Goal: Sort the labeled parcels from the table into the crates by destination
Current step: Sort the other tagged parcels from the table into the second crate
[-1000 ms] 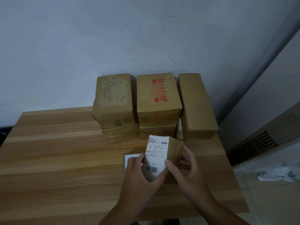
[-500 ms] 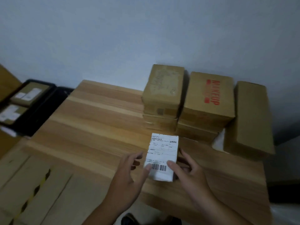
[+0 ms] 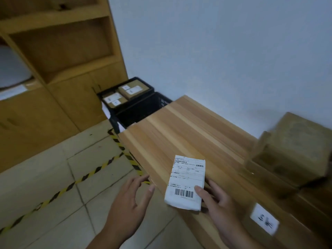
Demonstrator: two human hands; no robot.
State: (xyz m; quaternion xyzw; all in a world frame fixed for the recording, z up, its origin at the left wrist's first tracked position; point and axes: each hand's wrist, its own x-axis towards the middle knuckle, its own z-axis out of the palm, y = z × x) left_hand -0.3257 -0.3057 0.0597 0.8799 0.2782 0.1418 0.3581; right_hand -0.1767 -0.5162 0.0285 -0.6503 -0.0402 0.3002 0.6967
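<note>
I've swung my head to the left: a second ago I was facing the stacked boxes (image 3: 294,148) by the wall, and now they sit off at my right while the two black crates have come into sight past the far end of the tabletop (image 3: 179,133). My left hand (image 3: 129,202) has let go and hangs with its fingers loose and apart, just beside the tabletop's near edge. My right hand (image 3: 221,209) alone is clamped on the labeled parcel (image 3: 186,182), thumb on the barcode end and fingers behind, holding it up with the label facing me, above the near edge. The far crate (image 3: 151,89) already holds a couple of labeled boxes; the near crate (image 3: 143,112) looks dark inside and I can't tell what's in it. I take it the label is read and the carry to a crate comes next, though the print is too small to say which.
</note>
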